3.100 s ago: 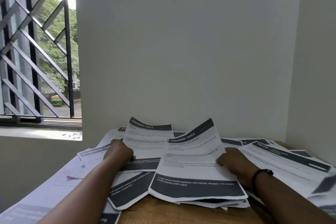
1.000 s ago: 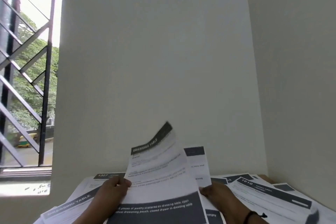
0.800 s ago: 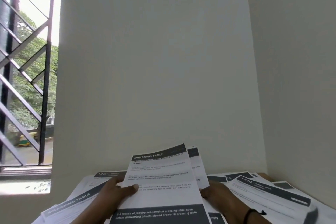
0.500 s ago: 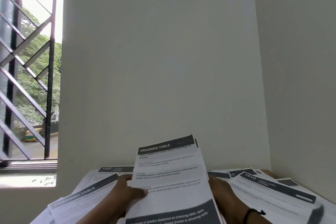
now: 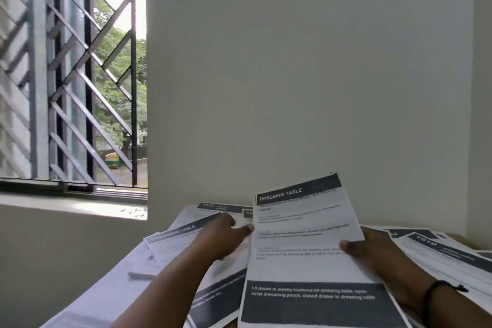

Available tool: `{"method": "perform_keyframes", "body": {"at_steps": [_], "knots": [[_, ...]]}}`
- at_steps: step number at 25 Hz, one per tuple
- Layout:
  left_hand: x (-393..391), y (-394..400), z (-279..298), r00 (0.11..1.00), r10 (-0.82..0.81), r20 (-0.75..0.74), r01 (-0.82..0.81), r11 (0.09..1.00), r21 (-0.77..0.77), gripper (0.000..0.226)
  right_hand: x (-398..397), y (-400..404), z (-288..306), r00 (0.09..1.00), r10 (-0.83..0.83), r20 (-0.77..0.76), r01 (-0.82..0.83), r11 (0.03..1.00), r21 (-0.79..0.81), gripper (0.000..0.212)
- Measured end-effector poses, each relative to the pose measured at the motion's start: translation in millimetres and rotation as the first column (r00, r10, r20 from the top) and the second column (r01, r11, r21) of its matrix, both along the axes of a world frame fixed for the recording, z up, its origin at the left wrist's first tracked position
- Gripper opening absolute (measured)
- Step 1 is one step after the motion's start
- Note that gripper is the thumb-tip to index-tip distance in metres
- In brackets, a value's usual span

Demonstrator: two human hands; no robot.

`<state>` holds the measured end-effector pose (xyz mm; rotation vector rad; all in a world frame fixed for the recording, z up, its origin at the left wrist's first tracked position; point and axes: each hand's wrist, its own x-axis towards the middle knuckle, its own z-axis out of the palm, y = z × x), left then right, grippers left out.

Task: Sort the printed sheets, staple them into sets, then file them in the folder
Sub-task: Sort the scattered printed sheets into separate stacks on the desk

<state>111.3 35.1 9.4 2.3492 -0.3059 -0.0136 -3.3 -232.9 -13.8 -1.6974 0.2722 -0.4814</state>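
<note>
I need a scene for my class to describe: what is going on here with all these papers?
A person is sorting printed sheets at a desk in a corner by a window. The right hand holds up a "DRESSING TABLE" sheet by its edge. The left hand, fingers straight, touches that sheet's other edge. More sheets lie spread around. No stapler or folder is in view.

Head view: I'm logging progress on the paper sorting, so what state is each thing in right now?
Held sheet: lifted, tilted, headed DRESSING TABLE, gripped at its right edge.
Right hand: thumb on the held sheet's front, fingers behind it.
Left hand: fingers reach to the sheet's left edge; grip unclear.
Loose sheets: spread flat, overlapping, unstapled as far as visible.
Window grille: closed bars.
</note>
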Motion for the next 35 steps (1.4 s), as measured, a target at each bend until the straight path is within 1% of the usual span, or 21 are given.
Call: {"method": "perform_keyframes", "body": {"at_steps": [1, 2, 4, 6, 8, 11, 14, 17, 19, 21, 22, 23, 24, 26, 27, 28, 30, 31, 33, 34, 35], "knots": [[7.7, 9.8, 0.1, 0.983, 0.123, 0.133, -0.143, 0.977, 0.156, 0.065, -1.1, 1.3, 0.7, 1.000, -0.019, -0.002, 0.019, 1.000, -0.016, 0.018], [14.7, 19.9, -1.1, 0.953, 0.221, 0.208, -0.270, 0.931, 0.246, 0.069, 0.0, 1.9, -0.7, 0.999, -0.034, -0.014, 0.033, 0.999, -0.040, 0.018], [20.6, 34.8, -2.5, 0.904, 0.386, 0.183, -0.426, 0.848, 0.316, 0.068, -0.1, 5.5, -4.9, 0.996, -0.057, -0.063, 0.048, 0.988, -0.143, 0.014], [19.8, 37.1, -2.9, 0.870, 0.474, 0.134, -0.487, 0.789, 0.373, 0.070, -0.5, 8.2, -8.3, 0.990, -0.083, -0.116, 0.050, 0.963, -0.264, 0.019], [22.6, 32.8, -7.3, 0.854, 0.505, 0.123, -0.508, 0.760, 0.405, 0.076, -0.4, 11.0, -11.6, 0.984, -0.089, -0.154, 0.036, 0.947, -0.319, 0.024], [23.4, 28.8, -11.4, 0.854, 0.511, 0.100, -0.505, 0.766, 0.398, 0.079, -4.3, 15.2, -9.1, 0.986, -0.060, -0.157, 0.011, 0.954, -0.298, 0.017], [24.0, 31.5, -13.0, 0.835, 0.529, 0.154, -0.551, 0.806, 0.217, 0.064, -7.3, 18.0, -5.7, 0.988, -0.033, -0.149, -0.012, 0.956, -0.294, 0.016], [25.0, 35.8, -12.5, 0.792, 0.580, 0.193, -0.566, 0.815, -0.123, 0.056, -8.2, 18.9, -5.1, 0.987, -0.019, -0.159, -0.029, 0.955, -0.295, 0.017], [29.3, 38.1, -11.6, 0.795, 0.601, 0.082, -0.540, 0.764, -0.354, 0.061, -9.1, 18.4, -5.6, 0.988, -0.012, -0.152, -0.031, 0.959, -0.281, 0.018], [37.4, 43.0, -14.2, 0.845, 0.521, -0.122, -0.492, 0.667, -0.560, 0.059, -9.2, 18.2, -5.8, 0.989, -0.002, -0.148, -0.039, 0.960, -0.277, 0.019], [40.3, 45.7, -19.0, 0.879, 0.430, -0.203, -0.457, 0.645, -0.613, 0.053, -8.7, 18.0, -6.2, 0.989, 0.001, -0.147, -0.042, 0.961, -0.274, 0.019], [42.4, 48.1, -24.3, 0.901, 0.361, -0.240, -0.429, 0.665, -0.611, 0.046, -8.2, 18.0, -6.4, 0.989, 0.002, -0.148, -0.043, 0.961, -0.274, 0.019], [42.5, 50.8, -26.6, 0.921, 0.333, -0.200, -0.385, 0.707, -0.593, 0.036, -7.5, 17.6, -6.6, 0.989, 0.000, -0.150, -0.042, 0.960, -0.278, 0.019], [38.0, 54.2, -18.0, 0.907, 0.420, 0.032, -0.331, 0.758, -0.562, 0.016, -6.4, 17.2, -6.2, 0.989, -0.010, -0.149, -0.033, 0.958, -0.285, 0.018], [37.0, 55.1, -10.5, 0.843, 0.514, 0.160, -0.326, 0.724, -0.607, 0.016, -5.7, 16.7, -6.2, 0.989, -0.015, -0.148, -0.028, 0.958, -0.284, 0.017], [35.3, 57.7, -1.3, 0.756, 0.608, 0.243, -0.289, 0.643, -0.709, 0.019, -4.9, 16.6, -6.1, 0.989, -0.019, -0.149, -0.025, 0.958, -0.286, 0.017], [33.7, 63.2, 16.0, 0.602, 0.773, 0.202, -0.146, 0.355, -0.923, 0.026, -3.4, 15.5, -5.9, 0.987, -0.032, -0.160, -0.018, 0.954, -0.300, 0.016], [32.8, 66.3, 21.3, 0.593, 0.795, 0.130, -0.091, 0.226, -0.970, 0.029, -3.2, 15.3, -5.7, 0.985, -0.038, -0.170, -0.015, 0.953, -0.301, 0.016], [28.9, 69.6, 24.0, 0.690, 0.722, -0.047, -0.074, 0.006, -0.997, 0.032, -2.8, 15.1, -6.0, 0.983, -0.045, -0.178, -0.006, 0.962, -0.275, 0.016], [27.7, 69.6, 23.7, 0.752, 0.651, -0.102, -0.124, -0.012, -0.992, 0.031, -3.0, 15.1, -6.0, 0.983, -0.048, -0.175, 0.001, 0.967, -0.254, 0.016], [26.4, 67.7, 22.4, 0.798, 0.591, -0.121, -0.186, 0.051, -0.981, 0.028, -3.5, 15.7, -5.4, 0.984, -0.053, -0.169, 0.013, 0.973, -0.229, 0.017]]}}
